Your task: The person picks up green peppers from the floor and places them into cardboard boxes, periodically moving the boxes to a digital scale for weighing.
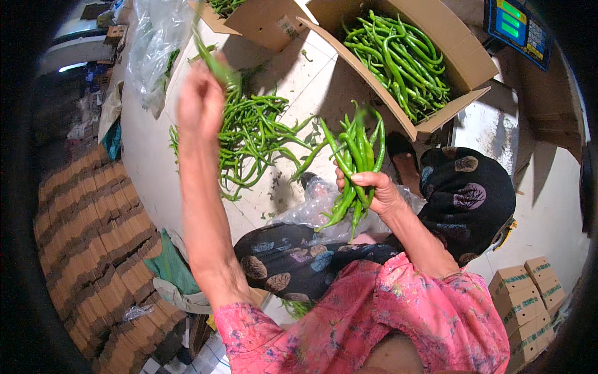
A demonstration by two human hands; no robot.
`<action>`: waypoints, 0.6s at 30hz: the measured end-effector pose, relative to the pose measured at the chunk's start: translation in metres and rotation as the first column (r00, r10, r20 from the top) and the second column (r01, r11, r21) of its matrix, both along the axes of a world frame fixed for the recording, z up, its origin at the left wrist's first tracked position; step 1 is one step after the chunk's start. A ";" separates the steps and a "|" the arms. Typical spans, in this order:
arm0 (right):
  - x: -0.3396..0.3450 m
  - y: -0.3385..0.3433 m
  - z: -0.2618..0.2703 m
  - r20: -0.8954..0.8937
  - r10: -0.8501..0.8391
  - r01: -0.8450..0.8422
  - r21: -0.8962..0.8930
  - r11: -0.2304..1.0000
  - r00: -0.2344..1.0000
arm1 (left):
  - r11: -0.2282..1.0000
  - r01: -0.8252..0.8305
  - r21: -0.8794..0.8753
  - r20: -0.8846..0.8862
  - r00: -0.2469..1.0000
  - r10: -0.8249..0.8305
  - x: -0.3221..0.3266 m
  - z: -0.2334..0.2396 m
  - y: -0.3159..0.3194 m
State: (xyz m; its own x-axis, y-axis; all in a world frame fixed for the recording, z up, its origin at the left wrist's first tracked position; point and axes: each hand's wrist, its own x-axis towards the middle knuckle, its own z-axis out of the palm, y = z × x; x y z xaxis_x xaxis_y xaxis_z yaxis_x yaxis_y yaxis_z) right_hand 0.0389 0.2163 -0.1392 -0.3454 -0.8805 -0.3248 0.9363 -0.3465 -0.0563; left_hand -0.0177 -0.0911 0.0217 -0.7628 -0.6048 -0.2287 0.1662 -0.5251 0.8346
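Note:
My left hand (201, 100), blurred, is raised at the upper left over the floor, closed around long green chili pepper (210, 58) stock; how many pieces it holds cannot be told. Below and beside it spreads a loose pile of green chili peppers (254, 135) on the pale tiled floor. Near the middle, my right hand (376, 189) grips an upright bunch of long green chili peppers (357, 154) above my lap. Beyond that hand, an open cardboard box (359, 70) holds many more green chili peppers (397, 61).
Another cardboard box (271, 23) with peppers stands at the top, beside a clear plastic bag (152, 51). A scale display (518, 30) is at the upper right. Flattened cardboard stacks (98, 248) lie left, small closed boxes (523, 304) lower right. Clear plastic wrap (299, 210) lies near my legs.

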 end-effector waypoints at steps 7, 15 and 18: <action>-0.009 0.001 0.003 -0.046 -0.028 0.029 0.025 0.999 0.999 | 0.791 0.458 -0.405 0.669 0.738 -0.085 0.039 -0.036 0.094; -0.007 0.004 0.011 -0.094 0.001 0.007 0.083 0.997 0.996 | 0.899 0.429 0.091 0.627 0.676 -0.386 0.082 -0.079 0.139; -0.008 0.007 0.009 0.035 -0.016 0.013 0.075 0.997 0.999 | 0.862 0.500 0.087 0.519 0.716 -0.468 0.093 -0.072 0.124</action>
